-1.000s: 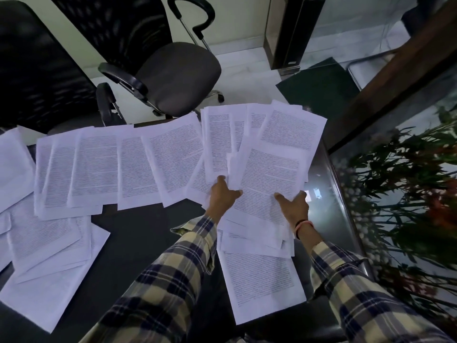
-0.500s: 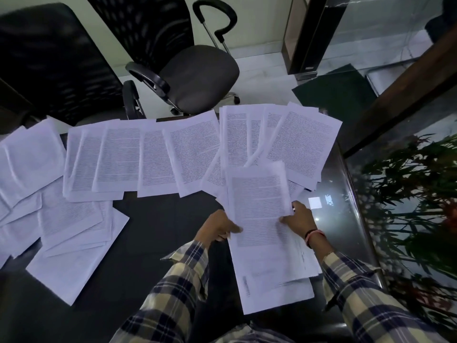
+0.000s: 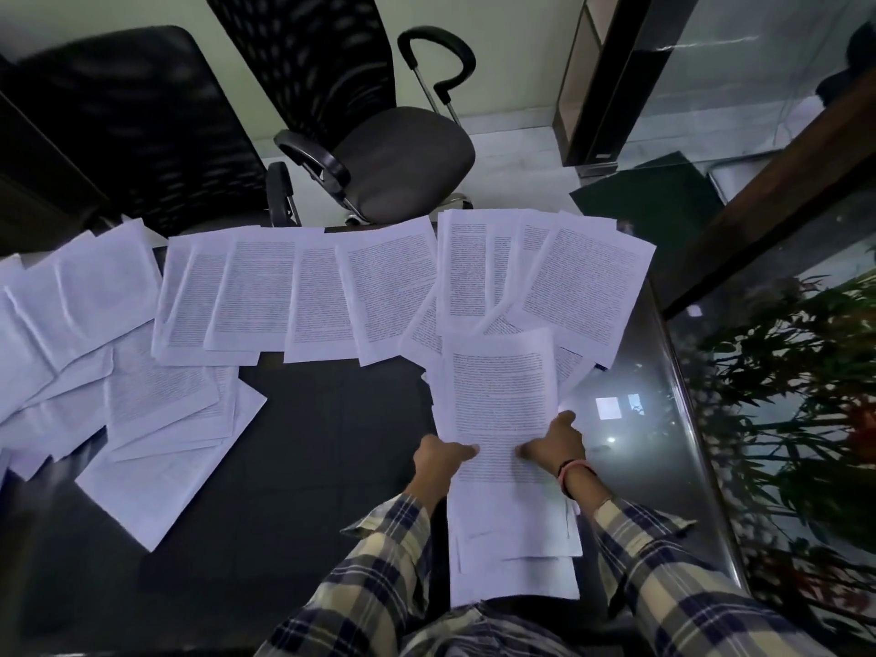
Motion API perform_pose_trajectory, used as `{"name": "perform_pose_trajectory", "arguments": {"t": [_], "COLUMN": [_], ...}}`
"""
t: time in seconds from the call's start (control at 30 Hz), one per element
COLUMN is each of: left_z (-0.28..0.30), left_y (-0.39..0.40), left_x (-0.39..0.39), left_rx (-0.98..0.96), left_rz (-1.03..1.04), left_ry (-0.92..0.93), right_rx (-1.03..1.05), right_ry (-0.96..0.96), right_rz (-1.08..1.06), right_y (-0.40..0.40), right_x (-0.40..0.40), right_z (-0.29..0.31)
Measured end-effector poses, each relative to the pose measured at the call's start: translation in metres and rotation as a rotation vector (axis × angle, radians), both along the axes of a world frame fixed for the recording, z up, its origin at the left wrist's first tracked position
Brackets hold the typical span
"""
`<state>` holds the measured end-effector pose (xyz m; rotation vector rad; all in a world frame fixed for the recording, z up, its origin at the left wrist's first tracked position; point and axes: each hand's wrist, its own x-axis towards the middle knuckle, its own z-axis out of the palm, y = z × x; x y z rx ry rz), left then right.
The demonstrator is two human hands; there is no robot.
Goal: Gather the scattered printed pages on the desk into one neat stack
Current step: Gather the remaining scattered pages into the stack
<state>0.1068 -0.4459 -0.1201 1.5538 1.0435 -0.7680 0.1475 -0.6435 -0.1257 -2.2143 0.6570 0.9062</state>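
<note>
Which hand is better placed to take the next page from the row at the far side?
Probably the left hand: the row of pages lies on its side, while the right hand keeps the stack.

The desk (image 3: 332, 467) has a dark, glossy top with a reflective strip along its right edge. Printed pages (image 3: 322, 296) lie in an overlapping row across its far side, fanned at the far right. A loose pile of sheets (image 3: 142, 410) covers the left part. A partly squared stack (image 3: 512, 514) lies at the near right.
</note>
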Motion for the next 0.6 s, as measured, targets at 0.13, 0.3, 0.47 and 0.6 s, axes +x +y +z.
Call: {"name": "perform_pose_trajectory", "arguments": {"t": [0.13, 0.3, 0.47, 0.6], "left_z": [-0.037, 0.018, 0.026, 0.043], "left_y": [0.032, 0.076, 0.120, 0.149], "left_x": [-0.012, -0.019, -0.027, -0.040], "left_rx": [-0.124, -0.216, -0.118, -0.073], "left_rz": [0.029, -0.015, -0.218, -0.293], "left_ry": [-0.071, -0.171, -0.156, -0.180], "right_rx": [0.250, 0.568, 0.599, 0.540], "right_ry": [0.077, 0.055, 0.025, 0.013], "right_rz": [-0.138, -0.444, -0.800, -0.692], "right_y": [0.000, 0.016, 0.020, 0.029], "right_x": [-0.015, -0.026, -0.001, 0.014], "right_z": [-0.011, -0.005, -0.003, -0.014]}}
